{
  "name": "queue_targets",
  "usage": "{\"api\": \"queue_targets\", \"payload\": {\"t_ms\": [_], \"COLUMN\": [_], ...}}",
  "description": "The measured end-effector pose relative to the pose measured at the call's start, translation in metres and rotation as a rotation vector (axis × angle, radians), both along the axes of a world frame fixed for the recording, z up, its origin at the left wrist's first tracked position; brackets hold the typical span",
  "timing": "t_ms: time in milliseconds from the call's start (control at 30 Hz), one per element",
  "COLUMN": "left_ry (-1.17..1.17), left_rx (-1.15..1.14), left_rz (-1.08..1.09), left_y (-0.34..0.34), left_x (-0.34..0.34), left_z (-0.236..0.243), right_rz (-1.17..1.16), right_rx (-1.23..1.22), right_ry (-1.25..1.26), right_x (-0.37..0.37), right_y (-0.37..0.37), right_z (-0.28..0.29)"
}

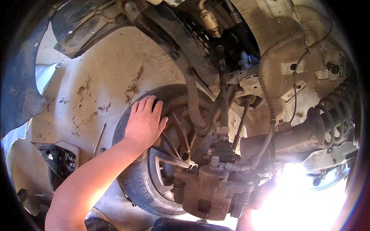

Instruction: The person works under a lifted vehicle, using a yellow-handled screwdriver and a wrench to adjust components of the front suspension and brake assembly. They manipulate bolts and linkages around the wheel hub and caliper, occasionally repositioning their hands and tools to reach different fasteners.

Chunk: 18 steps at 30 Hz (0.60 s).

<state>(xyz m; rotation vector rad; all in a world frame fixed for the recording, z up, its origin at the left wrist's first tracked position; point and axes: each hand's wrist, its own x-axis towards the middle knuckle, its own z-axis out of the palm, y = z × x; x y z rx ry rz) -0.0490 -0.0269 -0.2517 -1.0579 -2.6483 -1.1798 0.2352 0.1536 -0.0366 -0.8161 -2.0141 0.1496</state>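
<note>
My left hand (pixel 145 120) lies on the upper part of a wheel (pixel 133 184) that is flat on the floor. Its fingers are stretched out over the black tire, and nothing is in its grasp. Beside the wheel's alloy spokes hangs a dusty brake caliper (pixel 206 192), fixed to the suspension. My right hand (pixel 264 192) is just right of the caliper, partly behind it. Strong glare washes it out, so its fingers and anything in them cannot be made out.
A strut with a coil spring (pixel 330 120) runs along the right. A brake hose (pixel 266 77) and thin cable hang above. A curved control arm (pixel 169 48) crosses the top. At left are a dark fender panel (pixel 19 88) and an open tray of small parts (pixel 63 154).
</note>
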Motion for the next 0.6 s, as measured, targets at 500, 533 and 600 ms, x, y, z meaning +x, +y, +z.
{"api": "queue_targets", "payload": {"t_ms": [500,533,600], "left_ry": [-0.003,-0.001,-0.005], "left_rx": [-0.026,-0.028,-0.027], "left_rz": [-0.013,-0.013,-0.02], "left_y": [0.001,0.0,0.0], "left_x": [-0.001,0.0,-0.001], "left_z": [0.001,0.002,0.002], "right_rz": [-0.1,-0.101,-0.079], "right_rx": [-0.021,-0.024,-0.021], "right_ry": [-0.106,-0.098,-0.071], "right_x": [0.004,0.005,0.006], "right_y": [-0.007,-0.007,-0.004], "right_z": [0.002,0.002,0.002]}}
